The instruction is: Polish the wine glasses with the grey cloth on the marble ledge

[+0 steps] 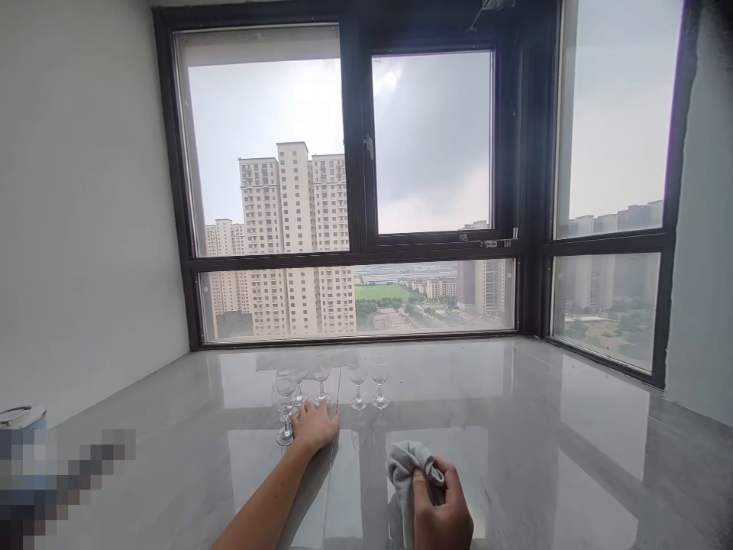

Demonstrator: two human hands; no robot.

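My left hand (pixel 316 425) reaches forward over the shiny grey surface, back of the hand up, thumb held apart from the fingers. Just left of it stands a small stemmed glass (pixel 285 428), close against the fingers; I cannot tell if they touch. Beyond the fingertips is another stemmed glass (pixel 321 374), its foot partly hidden by them. Several clear glasses stand upright here, including a pair to the right, one glass (pixel 358 382) beside another glass (pixel 379 382). My right hand (pixel 443 508) grips a bunched grey cloth (pixel 408 462), thumb pressed on it, apart from the glasses.
The glossy tiled ledge (pixel 532 458) runs back to a dark-framed window (pixel 358 256), with another pane at the right. A white wall (pixel 85 191) borders the left side. A container with a whitish top (pixel 24 416) sits at the left edge, above a blurred patch.
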